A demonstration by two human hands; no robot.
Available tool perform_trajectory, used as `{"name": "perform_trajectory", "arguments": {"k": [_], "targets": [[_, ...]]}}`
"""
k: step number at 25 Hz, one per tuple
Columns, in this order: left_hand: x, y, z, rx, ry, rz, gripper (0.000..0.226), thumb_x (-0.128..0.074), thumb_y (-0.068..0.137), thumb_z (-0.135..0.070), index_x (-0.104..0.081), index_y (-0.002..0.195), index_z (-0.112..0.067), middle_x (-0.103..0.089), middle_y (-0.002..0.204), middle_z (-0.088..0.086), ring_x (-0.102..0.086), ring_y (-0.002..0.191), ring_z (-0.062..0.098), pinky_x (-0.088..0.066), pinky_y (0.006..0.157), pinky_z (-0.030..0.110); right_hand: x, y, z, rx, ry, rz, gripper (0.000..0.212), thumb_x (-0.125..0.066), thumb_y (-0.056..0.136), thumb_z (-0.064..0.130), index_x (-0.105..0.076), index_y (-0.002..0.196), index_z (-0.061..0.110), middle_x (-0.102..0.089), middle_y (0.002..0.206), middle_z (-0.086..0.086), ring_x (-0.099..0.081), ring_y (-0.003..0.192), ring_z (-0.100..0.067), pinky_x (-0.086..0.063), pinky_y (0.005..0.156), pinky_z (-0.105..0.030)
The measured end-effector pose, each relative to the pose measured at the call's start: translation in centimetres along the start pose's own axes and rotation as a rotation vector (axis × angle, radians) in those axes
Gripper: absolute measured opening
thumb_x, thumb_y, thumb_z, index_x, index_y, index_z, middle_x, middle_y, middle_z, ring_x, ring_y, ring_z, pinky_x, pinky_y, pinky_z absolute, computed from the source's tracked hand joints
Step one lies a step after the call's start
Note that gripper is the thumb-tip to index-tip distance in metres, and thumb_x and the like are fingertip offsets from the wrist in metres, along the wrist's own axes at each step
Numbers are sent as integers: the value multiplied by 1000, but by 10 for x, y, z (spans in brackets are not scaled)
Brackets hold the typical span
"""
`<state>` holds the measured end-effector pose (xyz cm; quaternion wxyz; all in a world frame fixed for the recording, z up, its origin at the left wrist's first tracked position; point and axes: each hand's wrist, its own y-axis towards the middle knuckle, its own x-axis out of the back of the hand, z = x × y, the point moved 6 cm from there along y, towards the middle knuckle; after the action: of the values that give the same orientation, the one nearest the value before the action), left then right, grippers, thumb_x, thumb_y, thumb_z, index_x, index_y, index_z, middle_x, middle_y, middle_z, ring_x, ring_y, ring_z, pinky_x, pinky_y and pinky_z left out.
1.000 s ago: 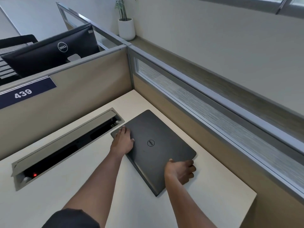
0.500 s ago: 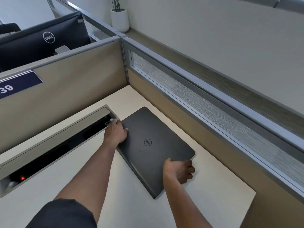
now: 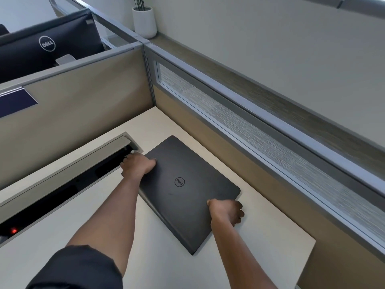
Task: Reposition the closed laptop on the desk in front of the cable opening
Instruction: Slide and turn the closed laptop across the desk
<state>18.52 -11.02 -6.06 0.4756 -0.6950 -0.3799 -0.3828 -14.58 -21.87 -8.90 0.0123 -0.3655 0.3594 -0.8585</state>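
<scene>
Laptop held at two corners on the desk

Laptop (image 3: 187, 188), flat, black and closed, with a round silver logo on its lid, lies on the pale cream desk (image 3: 83, 222). It sits near the right back part of the desk, just to the right of the long grey cable opening (image 3: 68, 180) cut into the desk top. It is turned at a slant. Its long side runs from the back left, near the end of the opening, down to the front right. One corner points to the back of the desk and one corner points to the front edge.

The left hand (image 3: 138, 166) rests on the laptop's left corner, right beside the end of the cable opening. Its fingers (image 3: 127, 161) are spread a little and bent over the laptop's edge, pressing on it. The right hand (image 3: 227, 211) is on the right side of the laptop, near its right corner. Its fingers (image 3: 238, 213) are curled down around the edge and its thumb lies on the lid, so it is pinching the laptop.

A small red light (image 3: 14, 230) glows inside the dark opening. Tan cubicle walls (image 3: 73, 113) stand behind the desk. A black monitor (image 3: 48, 42) shows over the wall, and a white plant pot (image 3: 144, 21) stands on the ledge far back.
</scene>
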Motion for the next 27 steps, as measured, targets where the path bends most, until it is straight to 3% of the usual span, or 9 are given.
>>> {"name": "perform_trajectory", "arguments": {"k": [8,13,18,23,27], "targets": [[2,-20,32,82,26,20,72,-50,84,-60,-50,132,-7,-55,136,17,-49,128,36,-33,104,44,9,14,9,59,-32,113,74,-90,63,27,-54,121,-1,-55,126,-20,-56,112,-33,-46,76,-33],[4,-55,69,154,-89,14,75,-50,84,-62,-47,133,-6,-54,135,18,-49,126,37,-35,104,46,4,24,8,128,-64,194,63,-90,42,25,-67,97,3,-70,105,-15,-66,97,-33,-59,87,-44],[20,-94,130,234,-239,-53,73,-49,85,-63,-49,129,-5,-58,132,16,-53,123,37,-38,101,45,5,-15,27,261,-41,369,38,-88,56,6,-63,84,7,-71,98,-15,-68,90,-35,-58,89,-49],[15,-127,179,315,-361,-49,69,-50,88,-58,-49,126,-2,-59,130,18,-55,120,39,-42,101,45,-6,-44,49,373,-99,435,48,-88,59,2,-63,100,0,-70,102,-17,-68,91,-35,-59,85,-46],[12,-156,238,402,-431,-75,69,-51,88,-57,-49,127,0,-59,130,19,-55,119,39,-44,97,44,-33,-85,55,469,-190,512,45,-87,62,2,-61,99,2,-68,99,-17,-68,88,-34,-60,80,-47]]}}
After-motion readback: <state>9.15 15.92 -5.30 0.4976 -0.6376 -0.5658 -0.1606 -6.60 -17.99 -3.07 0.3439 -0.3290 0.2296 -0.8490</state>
